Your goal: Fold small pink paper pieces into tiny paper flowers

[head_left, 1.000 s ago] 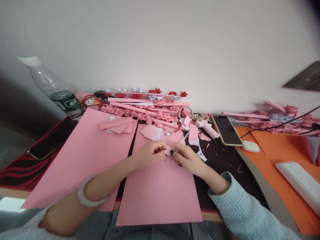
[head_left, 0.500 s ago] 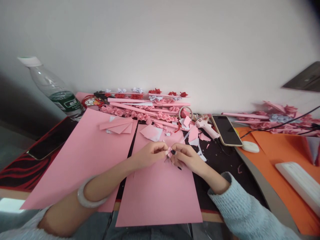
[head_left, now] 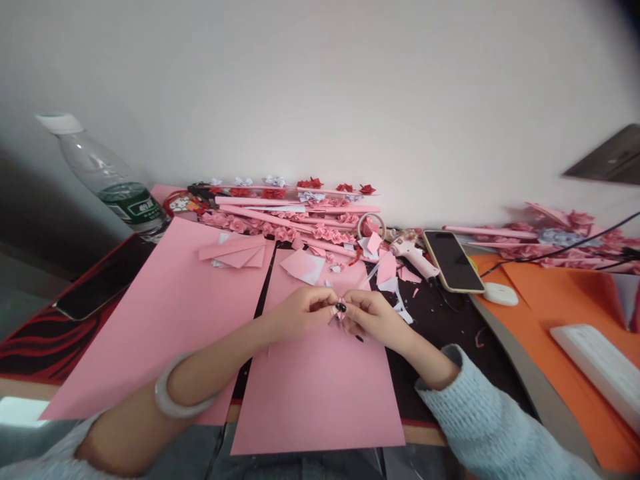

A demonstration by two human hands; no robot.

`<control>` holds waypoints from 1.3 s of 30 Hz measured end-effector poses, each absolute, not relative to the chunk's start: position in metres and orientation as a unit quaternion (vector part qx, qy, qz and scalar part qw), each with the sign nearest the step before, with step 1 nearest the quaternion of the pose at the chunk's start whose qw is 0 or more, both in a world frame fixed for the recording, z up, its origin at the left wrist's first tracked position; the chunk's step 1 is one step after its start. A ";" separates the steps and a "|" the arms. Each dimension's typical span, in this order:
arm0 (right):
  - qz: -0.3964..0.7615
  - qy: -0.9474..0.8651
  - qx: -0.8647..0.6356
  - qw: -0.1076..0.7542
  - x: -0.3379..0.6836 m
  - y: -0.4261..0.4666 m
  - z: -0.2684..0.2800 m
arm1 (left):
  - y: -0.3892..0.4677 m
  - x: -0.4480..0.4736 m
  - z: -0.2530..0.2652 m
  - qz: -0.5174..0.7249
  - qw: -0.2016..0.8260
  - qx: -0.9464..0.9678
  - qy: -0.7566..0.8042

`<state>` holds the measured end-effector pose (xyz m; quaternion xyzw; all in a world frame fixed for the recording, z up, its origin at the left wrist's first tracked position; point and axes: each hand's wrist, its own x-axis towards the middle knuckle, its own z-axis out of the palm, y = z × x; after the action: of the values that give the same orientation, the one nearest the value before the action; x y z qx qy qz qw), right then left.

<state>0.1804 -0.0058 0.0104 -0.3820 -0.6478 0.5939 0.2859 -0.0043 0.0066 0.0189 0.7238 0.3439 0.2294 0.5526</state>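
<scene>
A person's left hand (head_left: 303, 312) and right hand (head_left: 376, 316), fingers curled and nearly closed, pinch a small, folded pink paper piece (head_left: 342, 316) between thumbs and fingertips (which hide most of it) over the far half of a large, rectangular pink paper sheet (head_left: 320, 393). A white ring-shaped bangle (head_left: 163, 395) circles the left forearm. Beyond the sheet's far edge lie long, rolled pink paper tubes (head_left: 260, 219); to the sheet's right, a pale pink, pistol-shaped glue gun (head_left: 413, 256) rests beside a pale-framed, black-screened smartphone (head_left: 454, 260).
</scene>
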 end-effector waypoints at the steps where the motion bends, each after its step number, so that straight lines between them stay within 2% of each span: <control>1: 0.593 -0.650 -0.381 0.283 0.180 -0.006 0.010 | 0.007 -0.004 0.019 0.229 0.554 0.722 0.347; 4: 0.567 -0.668 -0.391 0.281 0.181 -0.005 0.010 | 0.008 -0.004 0.019 0.226 0.553 0.719 0.356; 10: 0.439 -0.724 -0.442 0.296 0.182 -0.006 0.009 | 0.009 -0.005 0.017 0.233 0.554 0.718 0.352; 20: 0.591 -0.631 -0.388 0.321 0.178 -0.007 0.009 | 0.008 -0.007 0.018 0.213 0.615 0.681 0.335; 39: 0.553 -0.656 -0.392 0.331 0.178 -0.010 0.013 | 0.010 -0.009 0.015 0.215 0.653 0.653 0.317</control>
<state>0.1777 -0.0097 0.0131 -0.3923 -0.6563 0.5532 0.3307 -0.0089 0.0100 0.0150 0.6529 0.3170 0.2150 0.6535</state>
